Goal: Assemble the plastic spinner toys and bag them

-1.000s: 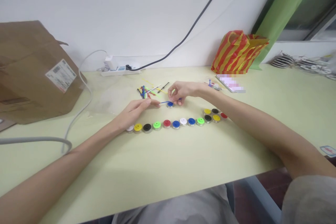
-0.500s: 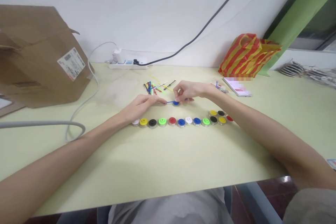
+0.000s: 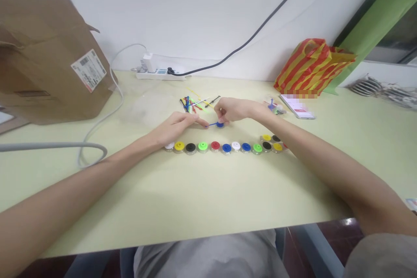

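A thin blue stick runs to a small round blue piece, just above the table behind the row. My right hand pinches the round blue piece from above with thumb and finger; the exact grip is partly hidden. From the other side, my left hand reaches in with its fingers stretched out and a fingertip at the stick's left end. Closer to me lies a row of small round clear-based pieces with coloured tops, among them a red one and a black one.
Behind my hands lies a loose pile of coloured plastic sticks. A cardboard box and a grey cable stand left. A power strip is at the wall. Right are a phone, a striped bag and small blue parts.
The camera view has tilted slightly, shifting the scene a little. My left thumb sits a bit higher and more apart from the stick's end. My right hand stays at the round blue piece.
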Demonstrator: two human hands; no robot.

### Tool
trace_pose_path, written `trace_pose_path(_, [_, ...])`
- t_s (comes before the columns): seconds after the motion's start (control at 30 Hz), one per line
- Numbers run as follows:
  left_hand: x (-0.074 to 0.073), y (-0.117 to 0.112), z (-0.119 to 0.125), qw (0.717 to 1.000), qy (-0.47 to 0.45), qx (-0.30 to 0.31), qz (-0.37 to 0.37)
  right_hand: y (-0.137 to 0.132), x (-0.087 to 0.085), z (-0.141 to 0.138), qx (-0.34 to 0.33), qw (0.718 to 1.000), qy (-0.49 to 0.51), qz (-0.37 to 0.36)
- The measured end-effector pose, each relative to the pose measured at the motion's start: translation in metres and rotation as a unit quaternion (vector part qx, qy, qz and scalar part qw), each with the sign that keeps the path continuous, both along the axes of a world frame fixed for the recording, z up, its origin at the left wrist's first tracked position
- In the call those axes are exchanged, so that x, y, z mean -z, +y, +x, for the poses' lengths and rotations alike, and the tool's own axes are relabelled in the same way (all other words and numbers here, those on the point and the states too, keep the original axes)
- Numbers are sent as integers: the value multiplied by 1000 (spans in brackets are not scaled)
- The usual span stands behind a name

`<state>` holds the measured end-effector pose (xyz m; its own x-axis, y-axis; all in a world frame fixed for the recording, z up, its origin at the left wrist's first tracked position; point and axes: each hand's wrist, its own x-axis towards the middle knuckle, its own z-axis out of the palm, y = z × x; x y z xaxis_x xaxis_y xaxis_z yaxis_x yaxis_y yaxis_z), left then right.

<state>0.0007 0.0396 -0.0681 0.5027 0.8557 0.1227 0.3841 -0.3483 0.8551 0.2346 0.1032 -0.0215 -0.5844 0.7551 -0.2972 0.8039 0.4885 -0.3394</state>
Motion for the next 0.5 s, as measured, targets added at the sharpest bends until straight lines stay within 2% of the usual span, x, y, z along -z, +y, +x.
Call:
trace_pose_path(0.23, [1,1,-1,1000,-10,-1,-14,-12,-4,-8,-4,994,-56,91])
trace_pose_path(0.4, [-4,-2,1,1000,-9,-1,-13,-6,-4,5,-85,996,7,30])
trace_pose_path(0.5, [-6,-3,2,1000,4,-10,-10,-7,-7,12,-125,991,22,46])
